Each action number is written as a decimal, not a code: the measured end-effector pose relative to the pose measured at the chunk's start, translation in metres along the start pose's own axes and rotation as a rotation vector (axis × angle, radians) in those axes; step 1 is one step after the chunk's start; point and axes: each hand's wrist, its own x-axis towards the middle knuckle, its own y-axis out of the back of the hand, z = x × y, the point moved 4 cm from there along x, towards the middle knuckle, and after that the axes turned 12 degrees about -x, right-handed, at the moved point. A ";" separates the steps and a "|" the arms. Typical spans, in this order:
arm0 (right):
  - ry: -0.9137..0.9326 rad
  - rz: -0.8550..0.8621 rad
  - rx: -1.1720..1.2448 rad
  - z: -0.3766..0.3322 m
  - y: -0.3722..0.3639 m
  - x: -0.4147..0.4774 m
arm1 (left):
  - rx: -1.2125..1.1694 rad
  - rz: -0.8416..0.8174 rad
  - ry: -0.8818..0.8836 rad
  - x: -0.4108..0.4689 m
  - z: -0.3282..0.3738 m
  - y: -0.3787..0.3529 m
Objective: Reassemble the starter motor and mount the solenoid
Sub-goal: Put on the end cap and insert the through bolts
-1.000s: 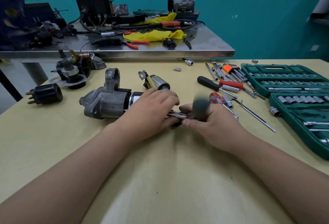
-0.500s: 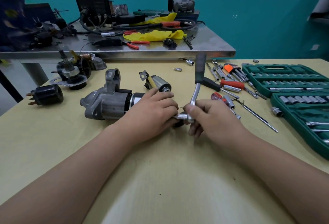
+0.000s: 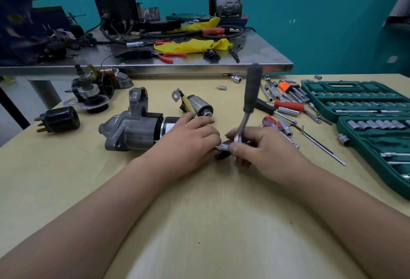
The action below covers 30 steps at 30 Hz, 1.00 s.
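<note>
The starter motor (image 3: 135, 131) lies on its side on the yellow table (image 3: 66, 185), grey nose housing to the left. My left hand (image 3: 188, 140) wraps over its right end and hides the rear of the body. My right hand (image 3: 259, 147) pinches the head of a ratchet wrench (image 3: 249, 99) at the motor's rear end; its dark handle stands nearly upright. The socket end between my hands is mostly hidden. The solenoid (image 3: 198, 105), a metal cylinder with a yellow lead and a lug, lies loose just behind the motor.
A black plug-like cap (image 3: 58, 120) and a spare armature assembly (image 3: 93, 94) lie at the left. Screwdrivers, sockets and hex keys (image 3: 288, 101) are scattered right of the hands. Two green socket cases (image 3: 359, 110) fill the right side. A steel bench (image 3: 177, 63) stands behind.
The ratchet handle swung up from pointing toward me to standing nearly upright, then held there. My left hand stayed on the motor.
</note>
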 end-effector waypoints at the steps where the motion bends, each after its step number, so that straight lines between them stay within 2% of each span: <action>1: 0.064 0.005 -0.090 0.001 0.003 -0.002 | -0.007 0.017 -0.007 0.001 0.000 0.001; 3: 0.152 0.032 -0.240 0.000 0.002 -0.005 | -0.029 0.015 0.019 0.002 -0.001 0.001; 4: 0.131 0.034 -0.227 0.003 -0.001 -0.005 | -0.030 0.006 0.035 0.003 -0.001 0.001; 7: -0.155 0.002 0.104 0.004 -0.006 0.000 | -0.047 -0.027 0.096 0.001 -0.002 0.002; 8: -0.197 -0.018 0.166 0.007 -0.007 0.002 | -0.055 -0.035 0.086 0.001 -0.002 0.003; 10: -0.118 -0.036 0.122 0.003 -0.006 0.002 | -0.046 -0.038 0.033 0.000 0.000 0.002; 14: 0.101 0.015 -0.190 -0.002 0.000 -0.003 | -0.079 -0.015 0.031 0.002 0.000 0.005; 18: -0.104 0.110 0.034 -0.005 -0.002 0.002 | -0.069 -0.033 0.087 0.000 -0.004 0.003; 21: -0.114 0.021 -0.114 -0.006 -0.010 0.000 | -0.092 -0.055 0.017 -0.004 -0.004 0.002; 23: -0.098 -0.013 -0.079 -0.004 -0.014 -0.004 | -0.105 -0.040 -0.002 -0.005 -0.004 0.002; 28: -0.157 0.106 0.070 -0.003 -0.013 0.000 | -0.054 -0.074 0.104 0.003 -0.002 0.002; 30: -0.252 0.095 -0.015 0.004 -0.004 0.001 | -0.068 -0.091 0.226 -0.001 -0.007 0.006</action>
